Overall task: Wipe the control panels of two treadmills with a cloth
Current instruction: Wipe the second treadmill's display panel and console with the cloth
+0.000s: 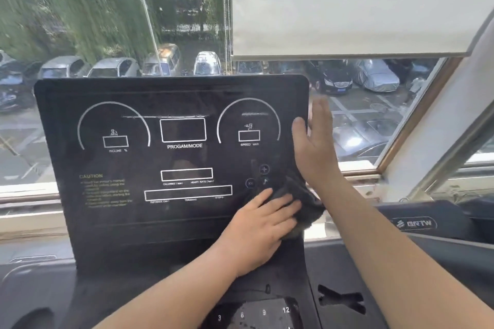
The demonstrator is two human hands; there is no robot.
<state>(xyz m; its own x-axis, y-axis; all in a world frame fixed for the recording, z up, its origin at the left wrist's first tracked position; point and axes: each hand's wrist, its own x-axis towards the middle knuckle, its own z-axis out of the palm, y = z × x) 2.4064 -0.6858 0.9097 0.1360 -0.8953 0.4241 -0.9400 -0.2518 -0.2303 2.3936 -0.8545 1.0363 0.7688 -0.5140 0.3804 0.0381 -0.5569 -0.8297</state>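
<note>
Control panel (133,163): a black glossy slab, wider than tall, long axis running left to right. It stands nearly upright with its printed face toward the camera and its top edge against the window (107,21). White markings: two arcs over the INCLINE % and SPEED km/h boxes, PROGAM/MODE box in the centre, longer readout boxes below, CAUTION text at lower left. A pale streak shows across the upper centre; the surface reflects faintly. Cloth (307,195): dark, bunched, lying on the panel's lower right corner beside the round touch icons, with part of it hanging past the right edge. Left hand (260,224): palm down on the cloth, fingers (283,207) straight and slightly spread, pressing it flat to the panel — not curled round it. Right hand (315,144): at the panel's right edge, higher up, thumb (298,125) on the front face, the other fingers straight and close together beyond the edge, blurred — contact with the back cannot be told. Below the panel, a keypad (254,312) marked 3, 6, 9, 12. At right, a second machine with a GRTW badge (417,223). A half-lowered blind (347,2); parked cars (331,80) outside.
</note>
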